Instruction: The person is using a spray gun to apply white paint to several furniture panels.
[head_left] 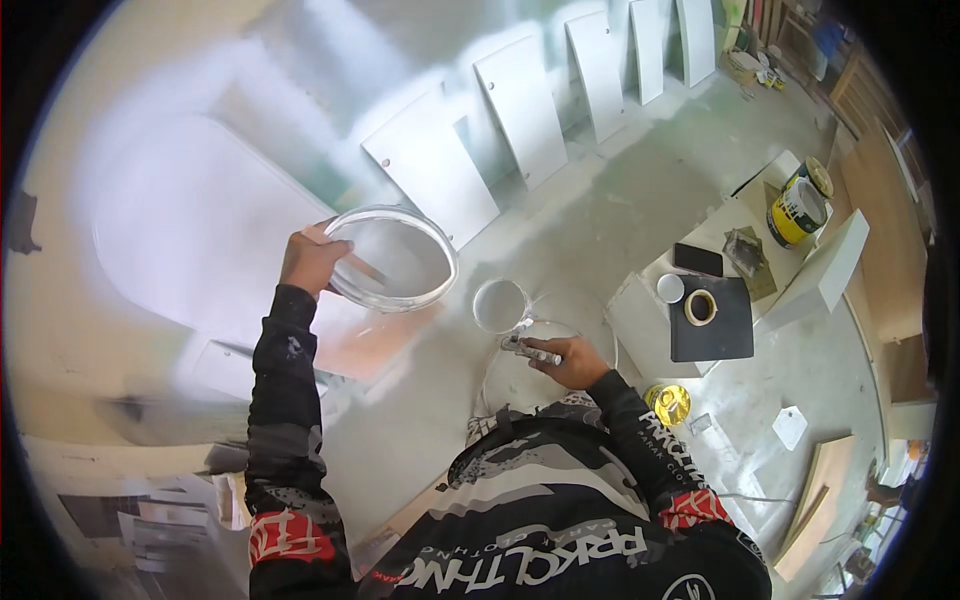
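The left hand [312, 262] grips the rim of a tilted white bucket [385, 302]; the right hand [572, 362] wraps a spray gun [538, 352], both over the floor [650, 190] left of the tabletop [645, 325], whose far edge bears a labelled yellow-and-black can [797, 212].

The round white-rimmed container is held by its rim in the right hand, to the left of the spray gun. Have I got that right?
Not quite: the hand is wrong. The head view shows the left hand holding the round white-rimmed container by its rim, to the left of the spray gun.
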